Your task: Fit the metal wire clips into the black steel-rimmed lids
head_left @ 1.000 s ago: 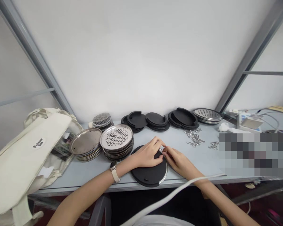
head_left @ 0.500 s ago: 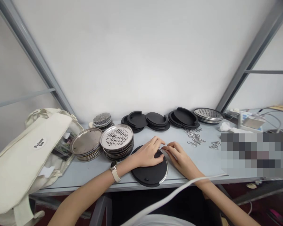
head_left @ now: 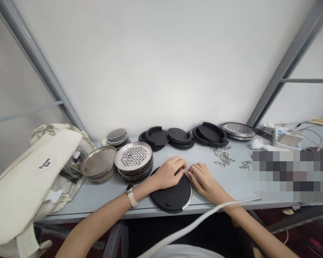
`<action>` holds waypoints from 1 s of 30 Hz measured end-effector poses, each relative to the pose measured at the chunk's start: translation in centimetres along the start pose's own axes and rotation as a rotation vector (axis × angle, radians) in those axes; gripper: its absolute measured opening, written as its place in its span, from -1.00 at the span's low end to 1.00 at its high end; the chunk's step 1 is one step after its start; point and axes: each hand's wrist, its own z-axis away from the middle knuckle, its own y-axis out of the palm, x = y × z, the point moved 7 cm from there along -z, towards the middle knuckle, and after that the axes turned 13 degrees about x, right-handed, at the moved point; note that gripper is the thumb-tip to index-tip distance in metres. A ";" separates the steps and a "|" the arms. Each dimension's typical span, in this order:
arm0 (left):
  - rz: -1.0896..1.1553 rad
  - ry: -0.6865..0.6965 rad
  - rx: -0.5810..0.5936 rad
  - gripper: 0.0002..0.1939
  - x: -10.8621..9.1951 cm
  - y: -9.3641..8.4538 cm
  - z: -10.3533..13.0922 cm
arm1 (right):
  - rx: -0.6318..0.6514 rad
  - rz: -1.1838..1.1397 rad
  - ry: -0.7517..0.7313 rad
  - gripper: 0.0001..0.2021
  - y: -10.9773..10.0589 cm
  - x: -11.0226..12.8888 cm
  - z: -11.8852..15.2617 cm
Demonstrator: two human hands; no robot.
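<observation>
Near the table's front edge lies a round black disc (head_left: 172, 196), with a silver metal rim showing along its right side. My left hand (head_left: 170, 172), with a watch on its wrist, rests over the disc's upper part, fingers pinched at a small metal clip (head_left: 186, 170). From the other side my right hand (head_left: 204, 181) pinches the same clip between thumb and fingertips. The fingers cover most of it. Similar bent-wire metal clips (head_left: 223, 157) lie loose beyond my right hand.
Stacked metal grater discs (head_left: 133, 157) and plain metal discs (head_left: 99, 162) stand on the left. Black round covers (head_left: 178, 136) line the wall, with more perforated discs (head_left: 238, 129) at right. A cream bag (head_left: 32, 179) leans at far left. A white cable (head_left: 199, 222) crosses in front.
My left fingers have curled in from a spread pose and closed at the clip. My right fingertips have shifted slightly and stay pinched on it. The disc has stayed put.
</observation>
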 end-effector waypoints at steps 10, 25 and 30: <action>0.009 -0.118 -0.067 -0.96 0.8 -0.4 0.1 | 0.097 -0.052 0.093 -0.74 0.8 -1.1 -0.1; -0.279 -0.239 0.179 -0.79 0.7 1.0 0.1 | 0.222 -0.313 0.102 -0.62 1.9 -2.3 0.1; -0.267 -0.186 0.215 -0.79 0.2 1.1 0.1 | 0.240 -0.329 0.064 -0.61 1.7 -1.9 -0.1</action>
